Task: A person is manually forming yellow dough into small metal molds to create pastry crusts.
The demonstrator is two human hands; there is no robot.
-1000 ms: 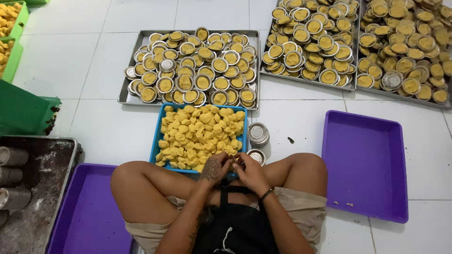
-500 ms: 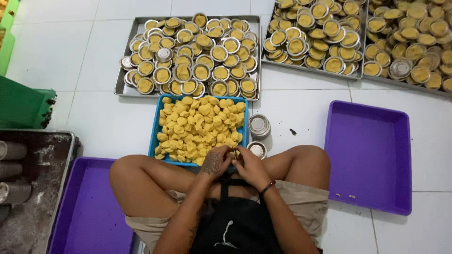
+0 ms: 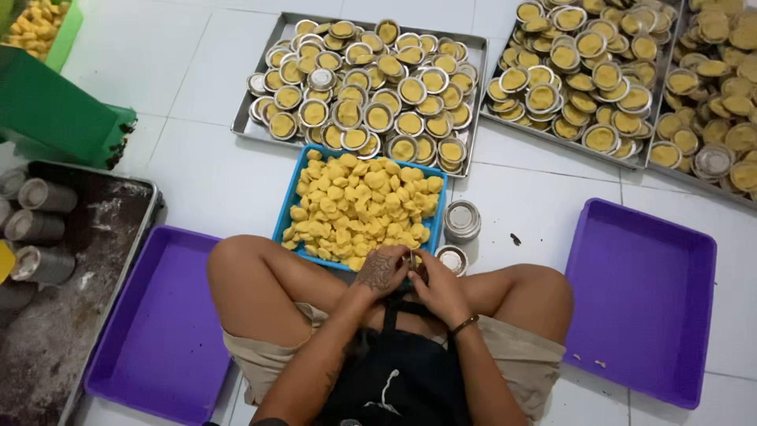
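Observation:
I sit cross-legged on a white tiled floor. My left hand (image 3: 382, 273) and my right hand (image 3: 438, 287) meet in front of my lap, both closed around a small metal mould cup (image 3: 413, 263) with yellow dough in it, mostly hidden by the fingers. Just beyond them lies a blue tray (image 3: 293, 196) heaped with yellow dough pieces (image 3: 359, 207). Two small stacks of empty metal cups (image 3: 462, 220) stand on the floor to the right of the blue tray.
Metal trays (image 3: 244, 125) of dough-filled cups lie at the back. An empty purple tray (image 3: 643, 300) is at my right, another purple tray (image 3: 154, 325) at my left. A dark floured tray (image 3: 87, 268) with metal cylinders and a green crate (image 3: 55, 110) sit far left.
Both hands stay together at the blue tray's near edge, working the cup. The view has shifted slightly; nothing else on the floor has moved.

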